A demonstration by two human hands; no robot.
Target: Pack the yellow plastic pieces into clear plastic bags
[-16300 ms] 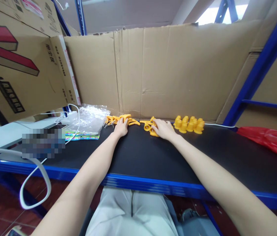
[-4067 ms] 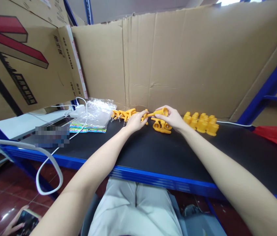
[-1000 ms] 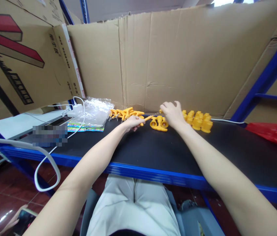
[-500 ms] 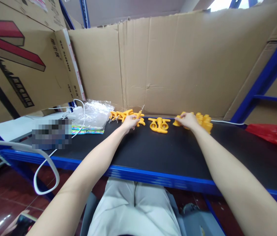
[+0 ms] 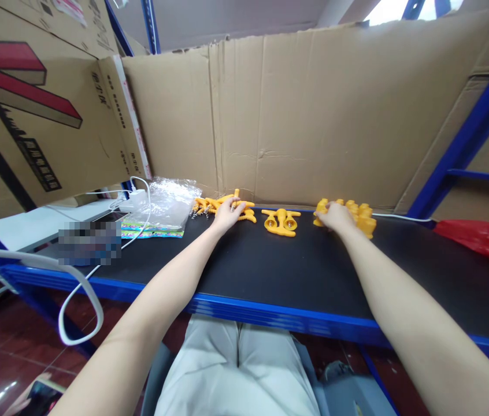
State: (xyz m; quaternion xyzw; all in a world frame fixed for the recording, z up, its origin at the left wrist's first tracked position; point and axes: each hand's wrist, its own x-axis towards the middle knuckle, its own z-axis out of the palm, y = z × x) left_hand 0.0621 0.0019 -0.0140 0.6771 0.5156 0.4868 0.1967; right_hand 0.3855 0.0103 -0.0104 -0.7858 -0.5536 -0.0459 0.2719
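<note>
On the black bench top (image 5: pixel 296 277), my left hand (image 5: pixel 226 212) rests on a pile of yellow branched plastic pieces (image 5: pixel 210 204) and its fingers close on one of them. My right hand (image 5: pixel 334 216) is curled over the left end of a cluster of yellow cup-shaped parts (image 5: pixel 359 211), gripping one. Between the two hands lie a few assembled yellow pieces (image 5: pixel 281 221), untouched.
A clear plastic bag (image 5: pixel 169 199) and a white charger with cable (image 5: pixel 138 199) lie to the left. A cardboard wall (image 5: pixel 305 115) backs the bench. A red bag (image 5: pixel 482 242) sits at the right. Blue shelf posts (image 5: pixel 470 127) frame the space.
My right hand left the assembled pieces and moved right onto the cup cluster. My left hand shifted slightly back onto the branched pile.
</note>
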